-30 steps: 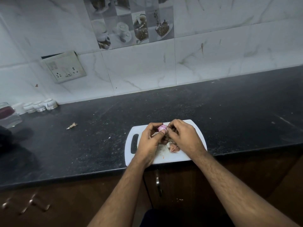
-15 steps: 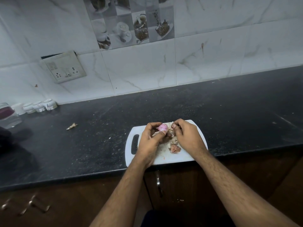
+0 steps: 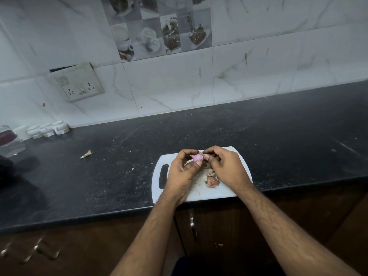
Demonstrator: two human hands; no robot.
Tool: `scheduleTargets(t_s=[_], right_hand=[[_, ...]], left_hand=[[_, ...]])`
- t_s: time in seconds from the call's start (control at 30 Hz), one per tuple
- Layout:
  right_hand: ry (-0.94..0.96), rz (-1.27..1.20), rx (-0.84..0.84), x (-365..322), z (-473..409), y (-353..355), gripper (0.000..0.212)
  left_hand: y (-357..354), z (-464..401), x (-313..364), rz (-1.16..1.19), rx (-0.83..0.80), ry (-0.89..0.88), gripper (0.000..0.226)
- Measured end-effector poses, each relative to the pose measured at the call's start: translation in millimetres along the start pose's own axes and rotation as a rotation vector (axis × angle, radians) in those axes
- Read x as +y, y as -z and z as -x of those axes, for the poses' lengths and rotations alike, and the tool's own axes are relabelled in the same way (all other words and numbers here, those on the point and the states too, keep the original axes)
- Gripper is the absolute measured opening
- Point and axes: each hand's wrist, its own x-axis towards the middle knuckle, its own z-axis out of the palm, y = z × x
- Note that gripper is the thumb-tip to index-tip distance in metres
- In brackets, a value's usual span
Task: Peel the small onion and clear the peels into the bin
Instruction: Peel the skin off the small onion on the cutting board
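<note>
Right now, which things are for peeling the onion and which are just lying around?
For the job:
- small onion, held by the left hand
- right hand, pinching at its skin
- peels on the cutting board

Just lying about:
- scrap on the counter
- white cups
- wall socket

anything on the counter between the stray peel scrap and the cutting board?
Head view: between the stray peel scrap and the cutting board lies only bare black counter with small pale specks.

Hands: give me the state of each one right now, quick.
Left hand: grips the small pink peeled onion.
Right hand: fingers curled, pinching at the onion's skin.
</note>
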Motion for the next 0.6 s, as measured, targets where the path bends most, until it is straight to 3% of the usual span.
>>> scheduleTargets(t_s=[0.6], right_hand=[[-0.032,0.035,0.003,-2.4,0.4,-1.4,0.007]], left_hand=[[1.2,-2.2,-3.4,-0.084,-0.019,0.006,0.032]])
